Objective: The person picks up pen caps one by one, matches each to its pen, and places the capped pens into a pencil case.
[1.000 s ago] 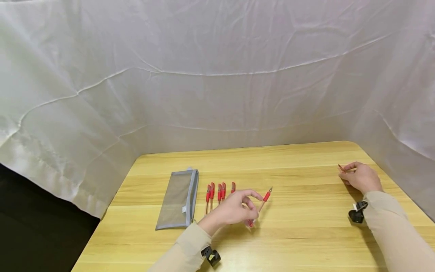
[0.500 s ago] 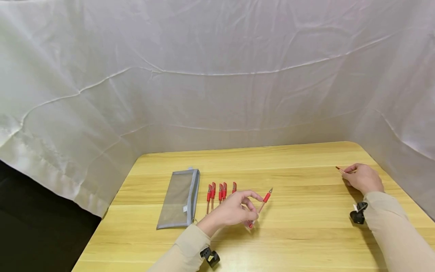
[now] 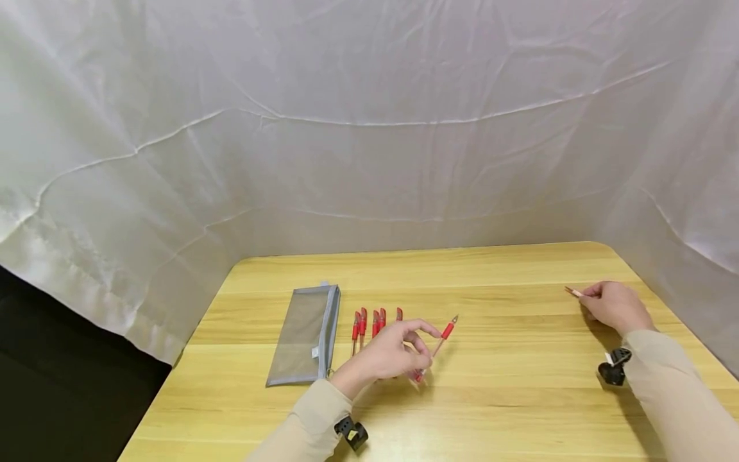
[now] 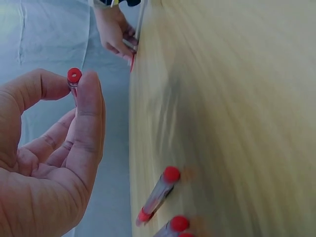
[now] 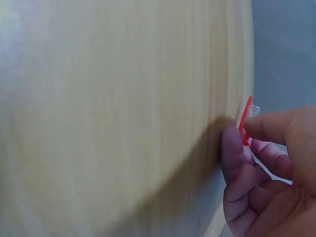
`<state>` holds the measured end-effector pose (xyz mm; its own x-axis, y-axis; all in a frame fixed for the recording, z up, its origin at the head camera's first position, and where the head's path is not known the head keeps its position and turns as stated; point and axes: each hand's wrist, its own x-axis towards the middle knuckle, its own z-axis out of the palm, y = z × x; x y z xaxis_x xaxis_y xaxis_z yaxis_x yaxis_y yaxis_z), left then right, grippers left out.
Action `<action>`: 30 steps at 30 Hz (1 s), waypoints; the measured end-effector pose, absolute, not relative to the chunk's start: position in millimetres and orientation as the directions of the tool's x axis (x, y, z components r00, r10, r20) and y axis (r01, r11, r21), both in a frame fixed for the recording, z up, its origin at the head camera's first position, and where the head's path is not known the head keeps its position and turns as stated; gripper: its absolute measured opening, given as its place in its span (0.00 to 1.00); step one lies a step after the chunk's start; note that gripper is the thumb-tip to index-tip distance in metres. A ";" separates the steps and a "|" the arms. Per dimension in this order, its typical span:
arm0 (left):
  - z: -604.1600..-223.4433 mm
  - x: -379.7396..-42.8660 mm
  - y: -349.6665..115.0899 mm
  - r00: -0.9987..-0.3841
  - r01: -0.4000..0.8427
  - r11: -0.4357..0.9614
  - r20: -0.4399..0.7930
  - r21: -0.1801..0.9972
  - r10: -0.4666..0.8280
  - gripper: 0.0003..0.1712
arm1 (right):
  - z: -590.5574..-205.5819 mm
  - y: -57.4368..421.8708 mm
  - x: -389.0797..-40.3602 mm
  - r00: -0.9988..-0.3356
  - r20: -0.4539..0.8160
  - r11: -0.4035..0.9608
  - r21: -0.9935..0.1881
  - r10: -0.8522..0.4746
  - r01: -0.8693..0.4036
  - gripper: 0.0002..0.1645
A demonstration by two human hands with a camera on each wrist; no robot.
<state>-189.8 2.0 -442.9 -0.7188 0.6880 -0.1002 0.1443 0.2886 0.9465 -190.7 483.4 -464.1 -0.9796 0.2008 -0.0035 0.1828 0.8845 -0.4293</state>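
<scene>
Left hand (image 3: 395, 351) pinches bare-tipped red pen (image 3: 448, 330) over desk (image 3: 508, 391) | right hand (image 3: 616, 305) pinches red-clipped cap (image 5: 245, 114), well apart | other red pens (image 3: 362, 321) beside grey mesh pouch (image 3: 300, 337)

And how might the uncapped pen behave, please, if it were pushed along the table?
The pen would probably roll, since its red end looks round. Being slim, it is likely light; its straight barrel looks fairly stiff.
</scene>
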 end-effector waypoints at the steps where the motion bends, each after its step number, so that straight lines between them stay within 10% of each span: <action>1: -442.6 -190.8 1.1 -0.722 0.153 0.294 -0.096 0.943 0.685 0.26 | -464.2 482.9 -190.7 -0.983 -0.001 0.887 -0.431 0.184 0.166 0.21; 30: -442.4 -201.7 -12.5 -0.724 0.195 0.278 -0.053 0.941 0.687 0.23 | -440.3 392.1 -169.5 -0.991 0.134 0.731 -0.678 0.015 -0.081 0.20</action>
